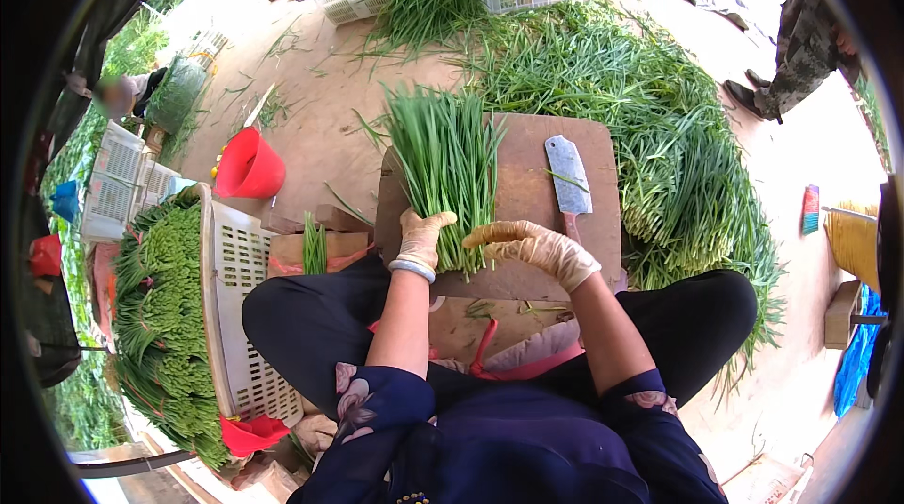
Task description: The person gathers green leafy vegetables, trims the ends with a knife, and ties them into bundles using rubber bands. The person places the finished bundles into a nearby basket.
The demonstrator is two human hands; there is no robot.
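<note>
A thick bundle of garlic chives (445,165) stands out over a worn wooden board (519,193), its cut stem ends pointing towards me. My left hand (420,239), in a thin pale glove with a ring-shaped bracelet at the wrist, grips the bundle near its lower left, thumb across the stems. At the stems' lower right is my right hand (540,250), gloved too, with fingers stretched out and their tips at the bundle's edge. On the board's right side lies a cleaver (569,176), one chive leaf across its blade; my right hand partly hides its handle.
Loose chives (678,144) are heaped beyond and right of the board. On my left stands a white plastic crate (244,292) packed with tied chive bundles (166,313). A red bucket (251,165) lies ahead left. Other people are at far left and upper right.
</note>
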